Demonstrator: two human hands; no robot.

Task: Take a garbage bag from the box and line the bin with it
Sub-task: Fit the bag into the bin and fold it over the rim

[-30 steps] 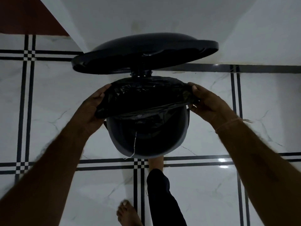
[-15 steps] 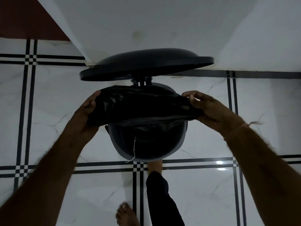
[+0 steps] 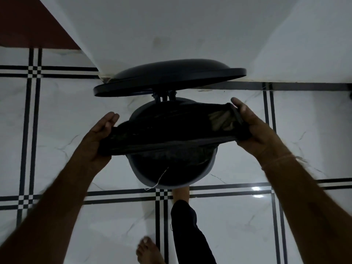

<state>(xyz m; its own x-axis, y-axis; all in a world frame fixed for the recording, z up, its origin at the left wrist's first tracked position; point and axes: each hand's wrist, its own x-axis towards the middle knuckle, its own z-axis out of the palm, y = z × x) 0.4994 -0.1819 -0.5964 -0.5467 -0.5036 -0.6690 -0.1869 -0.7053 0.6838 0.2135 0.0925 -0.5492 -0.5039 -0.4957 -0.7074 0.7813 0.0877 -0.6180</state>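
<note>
A round dark pedal bin stands on the floor with its lid raised behind it. A black garbage bag is stretched wide across the bin's mouth. My left hand grips the bag's left end outside the rim. My right hand grips the right end, with fingers tucked inside the bag's opening. The near part of the rim is bare. A thin white thread hangs over the near rim. The box is not in view.
The bin sits on white marble floor tiles with black stripe borders, close to a white wall corner. One foot presses at the bin's front; the other bare foot stands nearer me.
Both hands have pulled the bag wider, past the bin's sides. The right hand has shifted further right and lifted its end; the view has tilted, so the bin sits lower in the frame.
</note>
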